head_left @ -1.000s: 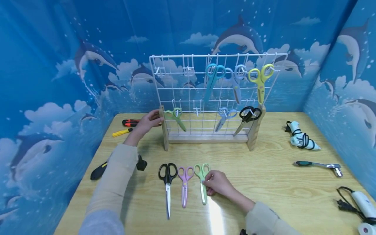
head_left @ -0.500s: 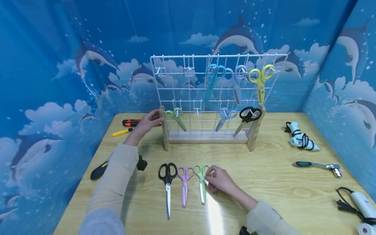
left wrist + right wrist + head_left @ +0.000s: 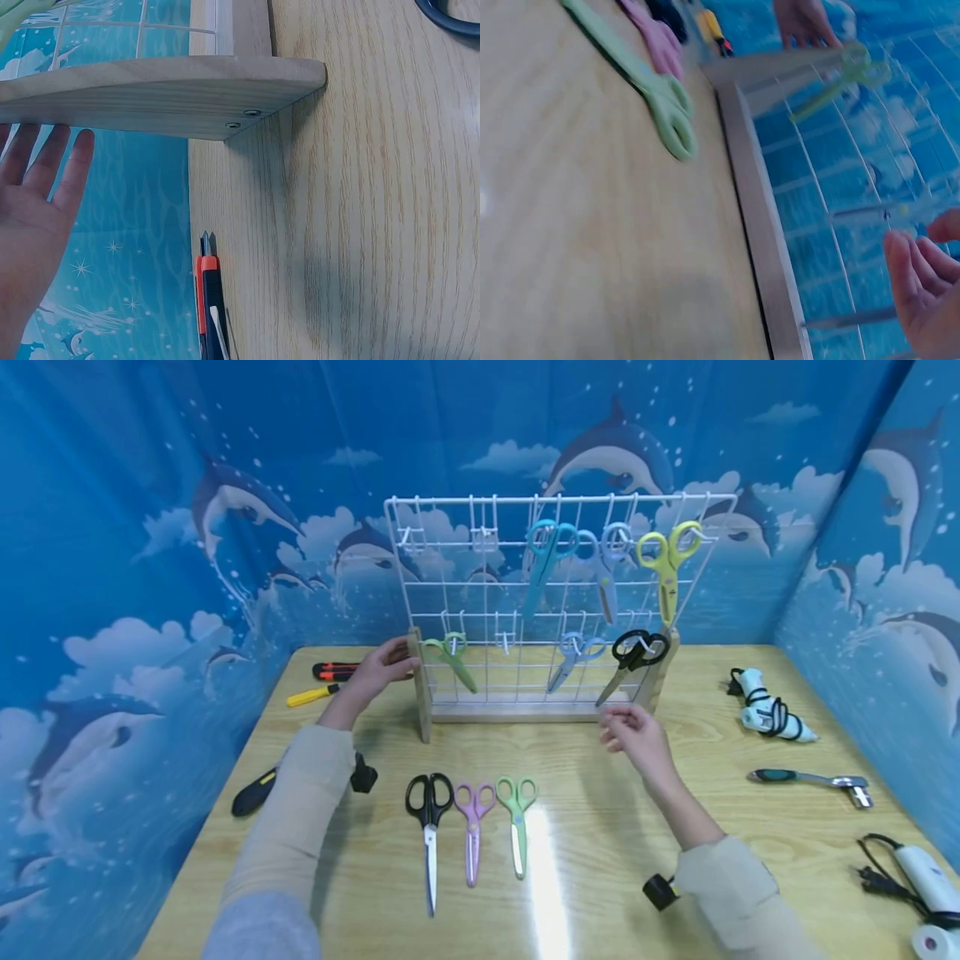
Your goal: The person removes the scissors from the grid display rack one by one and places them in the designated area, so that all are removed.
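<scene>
Wooden side post (image 3: 422,697) of the rack (image 3: 525,718) meets your left grip (image 3: 380,672), fingers extended; your right grip (image 3: 637,739), thumb and fingers slightly apart, hovers near the hanging black scissors (image 3: 639,652); green scissors (image 3: 519,831) lie on the surface (image 3: 720,760).

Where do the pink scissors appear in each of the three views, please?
Head: pink scissors, lower middle, lying between black scissors and green scissors.
Left wrist: not in the picture.
Right wrist: pink scissors at the top, left of centre, beside the green scissors.
Shared landmark: the rack's left wooden end panel.
</scene>
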The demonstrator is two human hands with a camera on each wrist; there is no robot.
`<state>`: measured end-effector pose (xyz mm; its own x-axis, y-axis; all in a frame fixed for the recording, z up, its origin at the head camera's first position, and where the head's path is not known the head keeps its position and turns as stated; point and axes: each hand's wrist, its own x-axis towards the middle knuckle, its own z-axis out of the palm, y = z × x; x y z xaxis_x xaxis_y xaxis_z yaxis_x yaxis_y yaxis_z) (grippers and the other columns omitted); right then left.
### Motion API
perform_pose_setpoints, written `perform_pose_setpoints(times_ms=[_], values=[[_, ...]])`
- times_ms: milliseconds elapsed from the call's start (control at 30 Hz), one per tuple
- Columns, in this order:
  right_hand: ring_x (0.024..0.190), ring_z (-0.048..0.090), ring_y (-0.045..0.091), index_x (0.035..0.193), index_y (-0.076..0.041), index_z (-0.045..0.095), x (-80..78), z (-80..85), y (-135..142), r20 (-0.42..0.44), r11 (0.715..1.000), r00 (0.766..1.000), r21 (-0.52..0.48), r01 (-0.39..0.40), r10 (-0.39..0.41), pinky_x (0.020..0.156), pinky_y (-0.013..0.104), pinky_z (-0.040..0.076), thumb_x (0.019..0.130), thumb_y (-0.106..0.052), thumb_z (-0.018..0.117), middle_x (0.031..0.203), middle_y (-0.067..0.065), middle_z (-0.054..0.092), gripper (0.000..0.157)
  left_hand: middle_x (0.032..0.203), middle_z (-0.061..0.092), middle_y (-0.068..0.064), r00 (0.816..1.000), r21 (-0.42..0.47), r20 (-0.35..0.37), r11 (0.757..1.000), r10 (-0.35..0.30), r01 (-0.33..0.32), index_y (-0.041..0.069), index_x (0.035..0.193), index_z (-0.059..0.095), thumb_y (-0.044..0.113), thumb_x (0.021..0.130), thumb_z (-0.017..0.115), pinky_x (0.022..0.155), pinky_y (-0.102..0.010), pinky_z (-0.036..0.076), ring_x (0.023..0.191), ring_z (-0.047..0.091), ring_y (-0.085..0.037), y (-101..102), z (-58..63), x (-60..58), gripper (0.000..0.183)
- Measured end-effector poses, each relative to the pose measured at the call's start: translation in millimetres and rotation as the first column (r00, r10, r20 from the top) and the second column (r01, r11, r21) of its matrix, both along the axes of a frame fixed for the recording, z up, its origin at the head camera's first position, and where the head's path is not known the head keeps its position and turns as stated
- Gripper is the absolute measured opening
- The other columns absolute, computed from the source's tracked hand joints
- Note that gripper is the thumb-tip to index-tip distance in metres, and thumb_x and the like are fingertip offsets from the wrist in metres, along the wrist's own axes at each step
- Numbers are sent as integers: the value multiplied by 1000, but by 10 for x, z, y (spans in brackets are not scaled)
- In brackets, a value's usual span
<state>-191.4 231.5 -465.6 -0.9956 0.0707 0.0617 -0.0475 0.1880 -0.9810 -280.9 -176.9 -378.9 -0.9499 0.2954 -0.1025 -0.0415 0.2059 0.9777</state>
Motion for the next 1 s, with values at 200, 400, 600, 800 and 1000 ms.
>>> perform_pose_setpoints(times_ms=[200,400,600,800,1000], values=[[107,45,17,127,-13,37,-459,-157,365,9,975,991,-180,132,-132,83,23,44,82,-24,57,122,6,45,51,128,38,-4,1000,7,-6,1000,-8,8,23,128,35,38,73,61,93,-43,35,116,37,-18,-11,0,-5,62],[115,38,16,129,-12,33,-354,273,119,79,975,986,-157,159,-148,97,25,32,81,-23,57,127,7,41,55,128,38,-5,1000,-6,-6,1000,-7,7,22,129,34,40,73,61,93,-43,35,116,37,-19,7,3,0,65],[109,42,24,120,4,34,-188,713,-170,56,967,967,-54,250,-247,95,34,34,84,-10,49,120,23,42,42,129,37,-5,1000,-13,-14,1000,3,-3,22,129,34,40,73,61,93,-44,35,117,36,-19,17,9,12,65],[83,50,6,98,-4,45,-211,804,-199,108,944,942,-59,325,-318,87,28,41,84,-10,51,101,10,51,16,129,37,-4,1000,-11,-3,1000,16,-16,23,129,34,41,72,61,94,-43,34,117,36,-18,16,11,18,65],[81,55,8,100,-5,50,-414,447,67,75,962,964,-80,262,-256,78,24,47,80,-22,59,103,10,55,27,130,36,-6,1000,-14,-4,1000,13,-13,22,130,33,40,73,61,94,-44,33,118,34,-20,21,6,19,66]])
